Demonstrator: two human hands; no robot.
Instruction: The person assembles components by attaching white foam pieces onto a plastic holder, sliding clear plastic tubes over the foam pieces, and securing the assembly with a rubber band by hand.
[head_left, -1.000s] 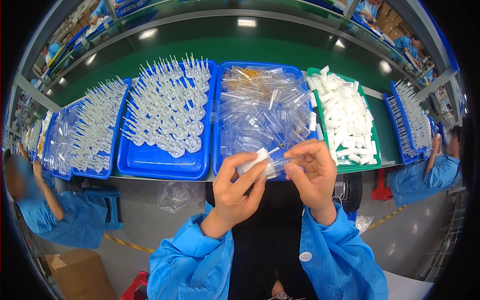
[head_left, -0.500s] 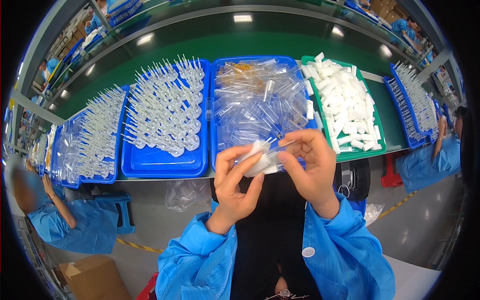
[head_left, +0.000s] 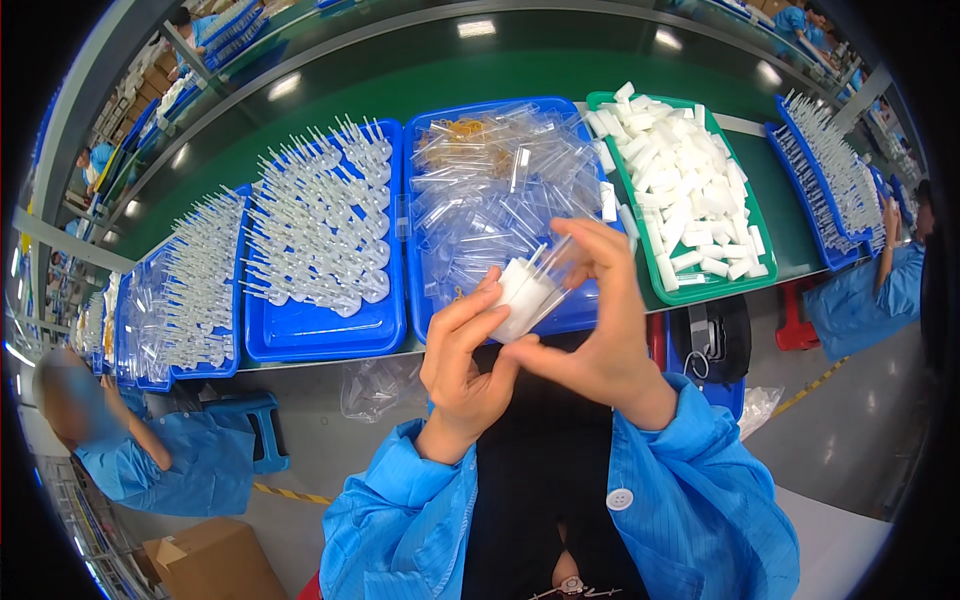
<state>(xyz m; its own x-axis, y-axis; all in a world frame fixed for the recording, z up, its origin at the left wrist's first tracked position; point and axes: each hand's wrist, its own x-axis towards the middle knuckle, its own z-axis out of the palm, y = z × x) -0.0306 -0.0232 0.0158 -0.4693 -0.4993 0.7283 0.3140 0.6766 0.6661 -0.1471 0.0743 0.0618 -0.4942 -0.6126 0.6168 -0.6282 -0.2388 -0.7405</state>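
Note:
My left hand (head_left: 462,365) pinches a white block-like piece (head_left: 520,302), from whose top a thin pale stick pokes out. Beside that piece, my right hand (head_left: 625,350) has its fingers curled around a clear plastic sleeve (head_left: 556,272). The sleeve lies against the white piece; whether it is around it I cannot tell. Both thumbs meet just below the piece. Behind the hands is a blue tray (head_left: 412,160) full of loose clear plastic sleeves (head_left: 490,200), with some yellowish bands (head_left: 465,128) at its far end.
Left stands a blue tray (head_left: 320,342) of white pieces with thin upright stems (head_left: 325,220). On the right, a green tray (head_left: 720,284) holds white blocks (head_left: 680,170). Co-workers in blue sit at left (head_left: 180,450) and right (head_left: 865,300). A cardboard box (head_left: 215,560) is on the floor.
My right hand has turned, its fingers rising and its thumb coming to my left thumb. The white piece and clear sleeve are now tilted more upright. The view has shifted slightly.

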